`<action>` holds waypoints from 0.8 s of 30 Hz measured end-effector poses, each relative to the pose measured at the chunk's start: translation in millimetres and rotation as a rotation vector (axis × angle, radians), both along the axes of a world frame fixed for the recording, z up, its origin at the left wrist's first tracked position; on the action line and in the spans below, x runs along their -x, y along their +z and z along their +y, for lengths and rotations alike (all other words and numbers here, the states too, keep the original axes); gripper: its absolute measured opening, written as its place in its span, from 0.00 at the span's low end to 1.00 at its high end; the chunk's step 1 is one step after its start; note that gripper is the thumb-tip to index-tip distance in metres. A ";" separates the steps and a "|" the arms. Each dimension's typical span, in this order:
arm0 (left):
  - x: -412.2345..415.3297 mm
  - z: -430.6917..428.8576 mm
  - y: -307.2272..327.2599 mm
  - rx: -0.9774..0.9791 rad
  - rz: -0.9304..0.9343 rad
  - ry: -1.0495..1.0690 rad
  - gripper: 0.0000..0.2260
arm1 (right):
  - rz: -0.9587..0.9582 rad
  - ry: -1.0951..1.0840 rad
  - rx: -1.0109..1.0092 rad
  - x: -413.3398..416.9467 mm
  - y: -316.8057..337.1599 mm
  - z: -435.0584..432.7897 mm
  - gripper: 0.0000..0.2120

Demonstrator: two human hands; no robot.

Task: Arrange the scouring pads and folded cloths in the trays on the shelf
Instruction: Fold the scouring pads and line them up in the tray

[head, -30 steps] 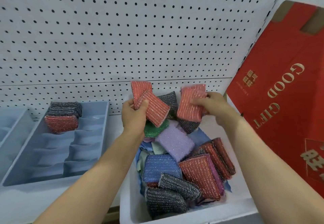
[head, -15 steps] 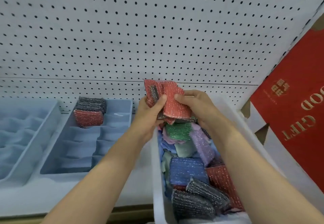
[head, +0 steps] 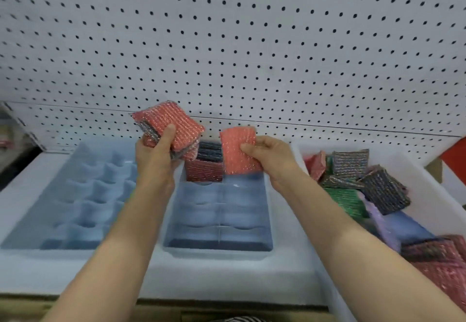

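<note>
- The left hand [head: 155, 154] is gripping a bunch of red scouring pads [head: 171, 126] at frame centre.
- The right hand [head: 271, 160] is pinching one red pad [head: 237, 149] over the middle blue tray [head: 219, 221], beside stored pads [head: 204, 168].

Glittery woven scouring pads [head: 174, 126], smooth matt plastic tray [head: 267, 221], perforated pegboard [head: 227, 44]

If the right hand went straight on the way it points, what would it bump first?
Probably the dark pad and red pad in the blue tray, just beyond the coral pad the right hand holds; depth is unclear.
</note>
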State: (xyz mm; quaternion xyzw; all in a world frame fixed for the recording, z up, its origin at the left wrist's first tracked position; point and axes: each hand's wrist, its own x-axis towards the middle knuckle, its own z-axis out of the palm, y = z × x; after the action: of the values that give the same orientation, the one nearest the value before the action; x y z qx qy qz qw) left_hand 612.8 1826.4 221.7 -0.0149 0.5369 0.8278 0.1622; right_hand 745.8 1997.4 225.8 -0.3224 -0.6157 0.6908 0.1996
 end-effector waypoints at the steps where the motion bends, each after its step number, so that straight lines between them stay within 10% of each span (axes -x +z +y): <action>1: 7.9 -9.1 -2.0 0.000 0.002 0.019 0.23 | -0.023 0.015 -0.079 10.7 -6.8 -9.4 0.08; 16: 40.9 -56.6 -27.9 0.038 -0.016 -0.170 0.20 | -0.336 0.059 -1.467 79.1 -87.8 -67.8 0.09; 21: 38.6 -57.6 -34.0 0.050 -0.027 -0.258 0.23 | -0.392 0.167 -1.269 80.5 -84.5 -58.9 0.07; 24: 33.9 -53.4 -31.8 0.052 -0.005 -0.318 0.21 | -0.122 -0.107 -0.625 75.5 -33.2 -73.7 0.12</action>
State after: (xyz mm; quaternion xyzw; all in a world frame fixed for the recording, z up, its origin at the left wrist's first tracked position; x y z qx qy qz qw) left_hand 578.9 1773.0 189.9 0.0640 0.5534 0.7774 0.2921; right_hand 670.4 1923.7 192.6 -0.3183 -0.7910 0.4361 0.2879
